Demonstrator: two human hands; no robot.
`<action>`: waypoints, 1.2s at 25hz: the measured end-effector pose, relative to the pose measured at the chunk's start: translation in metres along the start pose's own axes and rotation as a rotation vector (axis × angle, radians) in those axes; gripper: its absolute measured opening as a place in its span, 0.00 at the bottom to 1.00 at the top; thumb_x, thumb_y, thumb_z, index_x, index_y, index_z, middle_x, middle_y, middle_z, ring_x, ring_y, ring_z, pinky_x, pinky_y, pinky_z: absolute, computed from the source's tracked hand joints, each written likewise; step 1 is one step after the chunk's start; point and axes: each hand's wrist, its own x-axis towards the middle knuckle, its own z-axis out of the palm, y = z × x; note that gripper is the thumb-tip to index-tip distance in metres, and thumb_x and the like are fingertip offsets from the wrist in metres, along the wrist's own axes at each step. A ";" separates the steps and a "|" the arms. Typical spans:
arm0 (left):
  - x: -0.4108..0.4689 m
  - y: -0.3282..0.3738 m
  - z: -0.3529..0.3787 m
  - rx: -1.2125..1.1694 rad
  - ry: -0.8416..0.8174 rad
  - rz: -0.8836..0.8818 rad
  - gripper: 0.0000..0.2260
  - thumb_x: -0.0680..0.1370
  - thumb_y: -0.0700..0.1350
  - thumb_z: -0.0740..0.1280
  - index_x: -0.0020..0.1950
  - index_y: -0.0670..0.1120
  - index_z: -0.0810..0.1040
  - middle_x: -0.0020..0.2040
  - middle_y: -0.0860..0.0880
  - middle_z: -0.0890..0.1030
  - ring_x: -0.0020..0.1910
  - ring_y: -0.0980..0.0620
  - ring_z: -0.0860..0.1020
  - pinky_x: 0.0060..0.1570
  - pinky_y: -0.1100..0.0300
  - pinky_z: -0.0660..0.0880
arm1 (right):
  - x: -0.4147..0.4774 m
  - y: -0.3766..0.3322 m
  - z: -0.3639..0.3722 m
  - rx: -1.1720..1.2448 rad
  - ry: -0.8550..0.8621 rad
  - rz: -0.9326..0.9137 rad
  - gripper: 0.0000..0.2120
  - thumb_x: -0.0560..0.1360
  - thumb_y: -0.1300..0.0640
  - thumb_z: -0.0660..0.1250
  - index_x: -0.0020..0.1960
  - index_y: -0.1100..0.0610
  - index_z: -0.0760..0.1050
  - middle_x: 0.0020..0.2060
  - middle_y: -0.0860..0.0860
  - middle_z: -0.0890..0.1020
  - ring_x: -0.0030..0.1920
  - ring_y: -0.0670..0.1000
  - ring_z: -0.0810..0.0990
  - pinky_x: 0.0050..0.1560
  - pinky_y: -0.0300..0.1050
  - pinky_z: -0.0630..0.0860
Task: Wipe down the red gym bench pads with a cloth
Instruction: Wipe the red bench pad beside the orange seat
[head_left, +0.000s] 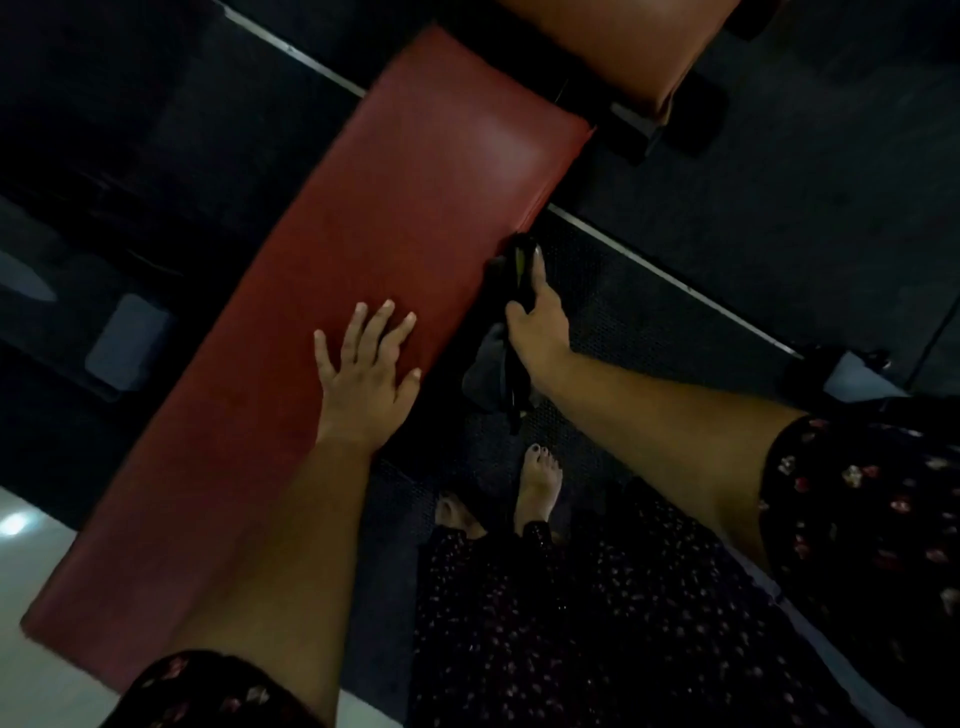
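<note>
A long red bench pad (405, 208) runs diagonally from the lower left to the upper middle. My left hand (366, 374) rests flat on its near edge, fingers straight and spread. My right hand (535, 317) grips a dark cloth (511, 291) and holds it against the pad's right side edge; the cloth hangs down below the hand. A second, orange-red pad (618, 47) lies beyond the far end of the long one.
Black frame parts (670, 130) sit between the two pads. Dark rubber matting (649, 312) covers the floor, crossed by a pale metal strip (675, 280). My bare feet (540, 483) stand to the right of the bench. Pale floor (31, 525) shows at lower left.
</note>
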 end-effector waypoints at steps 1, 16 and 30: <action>0.001 -0.001 0.000 -0.010 -0.014 -0.010 0.29 0.78 0.56 0.56 0.78 0.55 0.56 0.80 0.52 0.53 0.79 0.50 0.44 0.71 0.36 0.37 | -0.005 0.000 0.005 0.018 0.000 0.015 0.36 0.78 0.59 0.59 0.78 0.39 0.45 0.69 0.53 0.71 0.52 0.53 0.78 0.50 0.45 0.78; -0.050 -0.044 0.012 0.064 0.053 0.149 0.25 0.83 0.54 0.49 0.79 0.49 0.55 0.79 0.46 0.56 0.79 0.47 0.51 0.76 0.49 0.46 | -0.035 -0.005 0.043 0.417 0.056 0.138 0.35 0.79 0.61 0.59 0.78 0.42 0.47 0.54 0.47 0.78 0.51 0.47 0.79 0.61 0.48 0.76; -0.169 -0.126 0.019 0.111 0.083 0.104 0.24 0.82 0.56 0.51 0.78 0.52 0.59 0.77 0.47 0.62 0.77 0.44 0.57 0.74 0.44 0.50 | -0.104 0.030 0.117 0.281 0.137 0.133 0.37 0.72 0.49 0.62 0.76 0.35 0.49 0.67 0.53 0.72 0.61 0.57 0.77 0.63 0.57 0.75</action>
